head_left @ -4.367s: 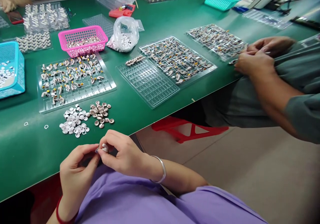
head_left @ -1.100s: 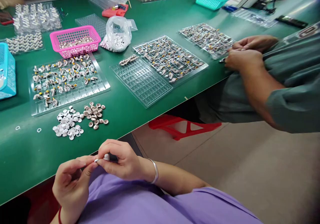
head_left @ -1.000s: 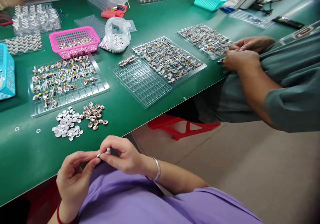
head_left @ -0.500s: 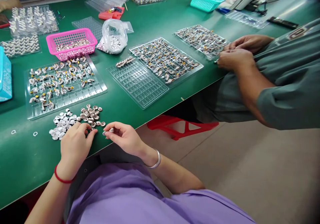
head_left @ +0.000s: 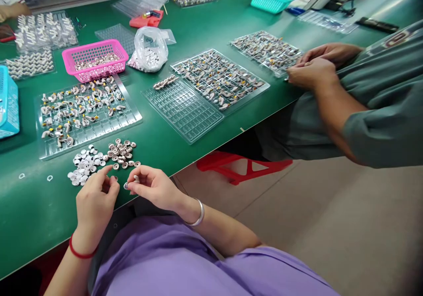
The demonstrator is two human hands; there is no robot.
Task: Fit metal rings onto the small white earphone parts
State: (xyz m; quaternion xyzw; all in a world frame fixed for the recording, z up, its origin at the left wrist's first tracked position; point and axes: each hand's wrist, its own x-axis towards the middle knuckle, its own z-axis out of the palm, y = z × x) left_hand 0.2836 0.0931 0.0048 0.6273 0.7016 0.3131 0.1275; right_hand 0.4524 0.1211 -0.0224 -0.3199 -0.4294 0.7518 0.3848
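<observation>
My right hand (head_left: 155, 186) is closed in a pinch on a small whitish earbud shell (head_left: 135, 179) with a rounded end, just over the table's front edge. Beside it, my left hand (head_left: 95, 203) has its fingers curled and thumb near the forefinger; a small round piece shows by the thumb tip, but whether it is gripped is unclear. Past my fingertips lie a pile of white round caps (head_left: 86, 164) and a pile of beige-brown round caps (head_left: 121, 151). Behind these piles is a clear tray (head_left: 124, 122) of earbud shells with yellow tabs.
A pink basket (head_left: 68, 62) and a plastic bag (head_left: 155, 49) of small parts stand farther back. Right of centre are a gridded tray (head_left: 188, 115) and a filled tray (head_left: 220, 80). A co-worker's hands (head_left: 312, 69) work at the right. A blue basket (head_left: 11, 111) sits far left.
Both hands have moved slightly left and toward me, with the shell still in my right hand. My left forefinger has lifted away from the thumb somewhat. The view has shifted a little.
</observation>
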